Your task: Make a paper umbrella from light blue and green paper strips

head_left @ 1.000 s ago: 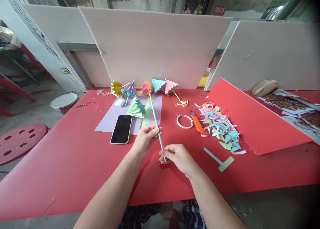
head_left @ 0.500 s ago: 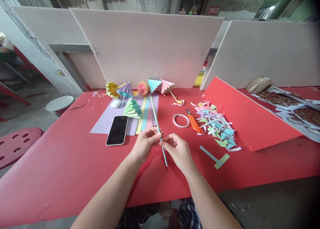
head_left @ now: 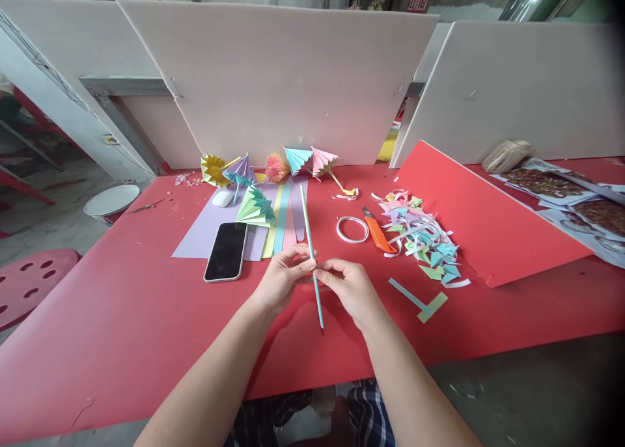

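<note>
A thin rolled paper stick (head_left: 318,298), pale green at its far end and light blue nearer me, slants above the red table. My left hand (head_left: 288,272) pinches it near the middle between thumb and fingers. From the right, my right hand (head_left: 347,283) closes thumb and index finger on the same spot of the stick. Beyond my hands are coloured paper strips (head_left: 279,219), a green folded paper umbrella (head_left: 256,207) and a black phone (head_left: 225,252). More small paper umbrellas (head_left: 297,160) stand along the back.
Right of my hands lie a white tape ring (head_left: 352,230), an orange cutter (head_left: 379,233), a heap of paper scraps (head_left: 424,239) and joined strips (head_left: 420,298). A red board (head_left: 493,219) leans at the right. White panels (head_left: 283,82) line the table's back edge.
The head view has shifted slightly. The stick has turned a little more upright between my fingers, and my right fingertips have moved closer against it.
</note>
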A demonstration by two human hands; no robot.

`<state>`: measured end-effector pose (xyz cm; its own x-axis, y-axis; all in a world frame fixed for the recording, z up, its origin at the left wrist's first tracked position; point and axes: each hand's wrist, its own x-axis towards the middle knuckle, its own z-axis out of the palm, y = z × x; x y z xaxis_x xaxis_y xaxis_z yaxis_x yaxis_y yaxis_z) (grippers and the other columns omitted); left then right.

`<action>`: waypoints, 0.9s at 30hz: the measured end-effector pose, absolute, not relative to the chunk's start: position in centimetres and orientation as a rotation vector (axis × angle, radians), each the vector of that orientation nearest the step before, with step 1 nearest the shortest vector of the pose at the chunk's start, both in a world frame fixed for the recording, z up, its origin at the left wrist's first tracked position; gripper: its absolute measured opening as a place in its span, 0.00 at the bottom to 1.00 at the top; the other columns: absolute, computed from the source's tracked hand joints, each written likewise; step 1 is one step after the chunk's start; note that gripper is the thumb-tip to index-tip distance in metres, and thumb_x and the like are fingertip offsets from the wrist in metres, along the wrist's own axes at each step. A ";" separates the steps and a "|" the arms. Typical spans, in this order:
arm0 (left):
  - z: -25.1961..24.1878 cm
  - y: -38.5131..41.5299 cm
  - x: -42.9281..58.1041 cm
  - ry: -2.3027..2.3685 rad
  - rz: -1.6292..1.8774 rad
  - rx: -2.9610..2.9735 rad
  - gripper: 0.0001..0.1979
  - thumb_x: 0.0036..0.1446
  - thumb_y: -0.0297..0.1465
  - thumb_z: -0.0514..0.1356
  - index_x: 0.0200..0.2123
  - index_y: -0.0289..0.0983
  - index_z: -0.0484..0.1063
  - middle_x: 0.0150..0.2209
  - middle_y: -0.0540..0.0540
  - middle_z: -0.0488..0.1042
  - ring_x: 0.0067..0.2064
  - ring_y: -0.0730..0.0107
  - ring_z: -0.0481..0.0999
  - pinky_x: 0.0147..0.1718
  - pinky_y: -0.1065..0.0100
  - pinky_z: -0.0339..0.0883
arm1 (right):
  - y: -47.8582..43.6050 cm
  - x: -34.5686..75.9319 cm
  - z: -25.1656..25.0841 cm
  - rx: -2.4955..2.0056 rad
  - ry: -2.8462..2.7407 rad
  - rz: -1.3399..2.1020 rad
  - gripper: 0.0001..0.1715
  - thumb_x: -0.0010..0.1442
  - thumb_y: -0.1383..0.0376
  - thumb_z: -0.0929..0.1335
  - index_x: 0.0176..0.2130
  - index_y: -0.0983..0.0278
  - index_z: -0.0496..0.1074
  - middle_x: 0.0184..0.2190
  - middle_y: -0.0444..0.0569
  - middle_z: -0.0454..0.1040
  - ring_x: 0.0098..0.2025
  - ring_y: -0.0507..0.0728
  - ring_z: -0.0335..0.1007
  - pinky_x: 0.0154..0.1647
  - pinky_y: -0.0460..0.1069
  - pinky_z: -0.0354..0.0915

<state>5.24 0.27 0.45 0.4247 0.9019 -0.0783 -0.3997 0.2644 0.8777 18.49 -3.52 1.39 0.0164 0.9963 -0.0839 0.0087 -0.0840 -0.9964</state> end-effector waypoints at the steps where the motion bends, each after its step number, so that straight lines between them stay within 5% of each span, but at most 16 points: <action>1: 0.4 0.3 5.2 0.672 0.973 0.918 0.08 0.42 0.31 0.66 0.28 0.37 0.72 0.29 0.52 0.67 0.29 0.77 0.68 0.31 0.68 0.68 | -3.6 18.5 1.5 -1.298 -1.197 1.236 0.18 0.46 0.53 0.69 0.31 0.64 0.74 0.28 0.48 0.75 0.34 0.58 0.70 0.37 0.52 0.67; 7: 0.1 0.2 5.3 0.736 0.996 0.968 0.08 0.44 0.31 0.65 0.30 0.37 0.71 0.27 0.52 0.67 0.29 0.76 0.69 0.33 0.68 0.68 | -3.9 18.4 1.8 -1.440 -1.374 0.933 0.11 0.52 0.59 0.66 0.29 0.62 0.73 0.30 0.48 0.74 0.35 0.56 0.69 0.36 0.50 0.65; 14: 0.0 0.3 5.5 0.749 1.018 0.950 0.08 0.44 0.31 0.65 0.30 0.36 0.72 0.29 0.50 0.69 0.30 0.75 0.70 0.31 0.68 0.69 | -3.6 19.3 1.7 -1.333 -1.245 1.291 0.12 0.50 0.58 0.66 0.31 0.64 0.73 0.28 0.47 0.73 0.33 0.55 0.70 0.36 0.50 0.67; 27: -0.2 0.4 5.6 0.835 1.063 1.039 0.07 0.45 0.30 0.64 0.30 0.36 0.72 0.29 0.51 0.71 0.32 0.76 0.71 0.36 0.69 0.67 | -3.6 19.4 1.0 -1.432 -1.347 1.097 0.14 0.51 0.56 0.65 0.29 0.63 0.71 0.25 0.45 0.71 0.30 0.54 0.67 0.34 0.49 0.64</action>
<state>5.55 0.36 -0.21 0.2877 0.9562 -0.0543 -0.2794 0.1381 0.9502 19.45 -3.55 0.99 0.0300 0.9988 -0.0395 0.2415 -0.0456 -0.9693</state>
